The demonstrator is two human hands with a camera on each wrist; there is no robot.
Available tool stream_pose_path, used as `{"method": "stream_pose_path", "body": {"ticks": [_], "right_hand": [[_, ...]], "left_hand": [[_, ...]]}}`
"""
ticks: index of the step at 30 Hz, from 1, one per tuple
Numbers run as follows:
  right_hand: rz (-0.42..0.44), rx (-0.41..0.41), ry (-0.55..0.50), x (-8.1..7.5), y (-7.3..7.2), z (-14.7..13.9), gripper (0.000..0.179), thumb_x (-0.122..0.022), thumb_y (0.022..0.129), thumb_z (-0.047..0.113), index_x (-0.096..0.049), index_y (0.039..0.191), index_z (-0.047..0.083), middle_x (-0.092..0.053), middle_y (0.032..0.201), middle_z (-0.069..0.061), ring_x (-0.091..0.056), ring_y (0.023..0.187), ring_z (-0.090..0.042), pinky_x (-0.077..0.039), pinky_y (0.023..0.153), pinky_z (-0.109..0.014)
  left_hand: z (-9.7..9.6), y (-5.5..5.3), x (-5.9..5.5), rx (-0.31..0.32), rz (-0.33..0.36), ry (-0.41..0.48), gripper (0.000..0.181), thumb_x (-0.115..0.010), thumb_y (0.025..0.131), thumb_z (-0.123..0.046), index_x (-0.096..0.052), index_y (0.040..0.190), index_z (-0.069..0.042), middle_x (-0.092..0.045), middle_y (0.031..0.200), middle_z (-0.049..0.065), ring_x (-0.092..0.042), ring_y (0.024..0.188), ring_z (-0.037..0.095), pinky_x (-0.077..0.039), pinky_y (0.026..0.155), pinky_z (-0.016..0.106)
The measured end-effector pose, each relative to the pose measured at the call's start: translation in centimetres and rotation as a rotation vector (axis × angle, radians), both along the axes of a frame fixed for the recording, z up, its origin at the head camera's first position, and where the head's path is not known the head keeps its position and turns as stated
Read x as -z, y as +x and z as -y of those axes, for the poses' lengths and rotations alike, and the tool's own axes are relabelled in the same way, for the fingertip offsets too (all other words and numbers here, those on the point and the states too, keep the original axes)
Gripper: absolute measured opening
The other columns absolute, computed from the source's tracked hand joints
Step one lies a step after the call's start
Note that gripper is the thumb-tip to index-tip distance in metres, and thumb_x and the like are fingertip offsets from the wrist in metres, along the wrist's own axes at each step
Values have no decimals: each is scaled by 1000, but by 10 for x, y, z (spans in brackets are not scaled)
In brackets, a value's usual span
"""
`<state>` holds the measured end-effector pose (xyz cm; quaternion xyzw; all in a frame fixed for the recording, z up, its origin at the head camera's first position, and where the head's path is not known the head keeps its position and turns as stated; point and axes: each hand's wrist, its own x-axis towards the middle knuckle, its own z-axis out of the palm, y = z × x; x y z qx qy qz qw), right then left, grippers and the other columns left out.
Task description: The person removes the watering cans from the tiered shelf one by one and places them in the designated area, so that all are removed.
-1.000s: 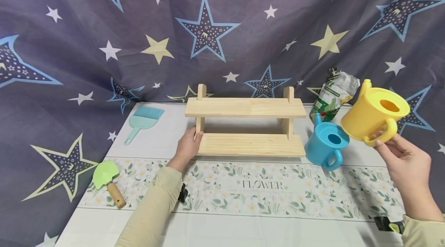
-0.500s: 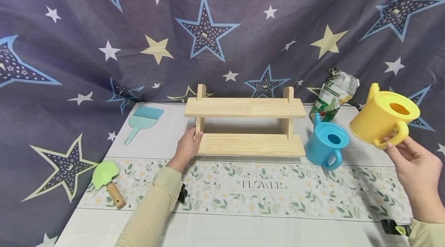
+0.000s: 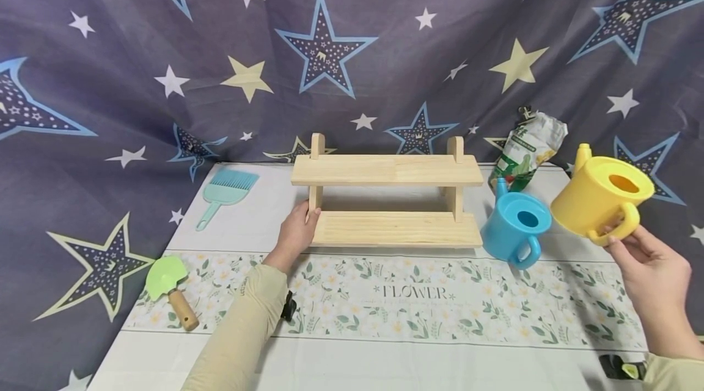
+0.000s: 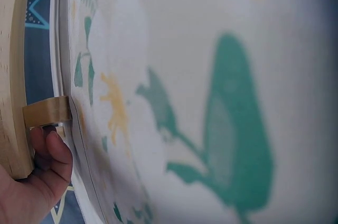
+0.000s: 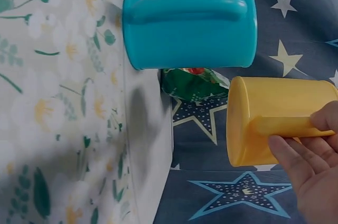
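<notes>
My left hand [image 3: 295, 233] grips the left end of a two-tier wooden shelf [image 3: 387, 169], at the lower board beside the upright. In the left wrist view the fingers of that hand [image 4: 46, 182] curl around the board's end. My right hand [image 3: 657, 269] holds a yellow watering can [image 3: 587, 198] by its handle, up off the table. The can's spout points up and away from me. In the right wrist view, thumb and fingers pinch the handle of the yellow can [image 5: 240, 145]. Close by on its left, a blue watering can [image 3: 503, 235] stands upright right beside the shelf's right end.
A clipped green-and-white bag [image 3: 522, 149] leans at the back right, behind the blue can. To the left lie a teal dustpan with brush [image 3: 227, 189] and a green trowel [image 3: 167, 278] with a wooden handle. A star-patterned curtain [image 3: 379, 82] hangs behind the table.
My right hand and the yellow watering can have gone right and down, then slightly back left in the last half second. The left hand and shelf have stayed put.
</notes>
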<state>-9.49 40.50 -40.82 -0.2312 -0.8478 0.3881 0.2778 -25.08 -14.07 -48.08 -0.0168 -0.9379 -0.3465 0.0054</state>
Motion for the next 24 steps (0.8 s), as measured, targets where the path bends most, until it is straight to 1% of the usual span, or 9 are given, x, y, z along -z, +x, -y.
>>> {"method": "stream_pose_path", "body": {"ticks": [2, 5, 9, 12, 16, 19, 22, 24], "right_hand": [[11, 5, -6, 3, 0, 0, 40, -64, 95, 15, -61, 135, 17, -64, 114, 19, -54, 91, 20, -44, 88, -8], [22, 18, -8, 7, 0, 1, 40, -65, 95, 16, -60, 135, 17, -65, 116, 16, -54, 91, 20, -44, 86, -7], [42, 21, -20, 13, 0, 1, 43, -65, 95, 14, -57, 138, 16, -63, 125, 4, -54, 93, 18, -44, 85, -6], [61, 18, -37, 17, 1, 2, 45, -65, 95, 14, -55, 139, 15, -61, 131, -2, -54, 95, 17, -45, 85, -7], [94, 16, -31, 22, 2, 1, 45, -66, 94, 17, -57, 137, 12, -61, 131, -3, -52, 88, 21, -45, 82, -5], [106, -4, -18, 24, 2, 1, 45, -67, 94, 18, -57, 136, 9, -62, 129, -5, -48, 82, 24, -44, 76, -3], [114, -28, -18, 27, 3, 1, 46, -67, 94, 18, -56, 137, 6, -63, 127, -6, -48, 80, 24, -44, 71, -1], [127, -32, -12, 29, 3, 0, 46, -67, 94, 19, -56, 137, 7, -63, 127, -7, -48, 80, 24, -44, 71, -2]], "left_hand": [[0, 0, 0, -1, -2, 1, 50, -40, 105, -36, -42, 144, -5, -48, 140, 18, -47, 129, 36, -37, 107, 51], [0, 1, 0, -4, -2, 5, 49, -40, 105, -36, -43, 144, -5, -49, 139, 18, -48, 129, 36, -37, 107, 51], [0, 1, -1, -3, -7, 0, 49, -41, 105, -36, -43, 143, -5, -49, 139, 18, -48, 128, 36, -37, 107, 51], [0, 0, -1, -2, -10, -1, 49, -40, 105, -36, -43, 143, -5, -49, 139, 18, -48, 128, 36, -37, 107, 51], [0, 0, 1, -6, -16, 9, 47, -41, 105, -34, -44, 143, -5, -50, 138, 18, -49, 127, 36, -38, 106, 51], [1, 0, 2, -5, -33, 10, 46, -43, 105, -31, -45, 142, -4, -51, 137, 19, -50, 125, 36, -40, 105, 52], [1, 0, 2, -4, -33, 9, 46, -43, 105, -31, -44, 142, -3, -51, 137, 19, -50, 125, 36, -39, 105, 51], [1, 0, 1, -2, -18, 13, 48, -42, 105, -33, -43, 144, -4, -49, 139, 19, -49, 127, 36, -38, 106, 51]]}}
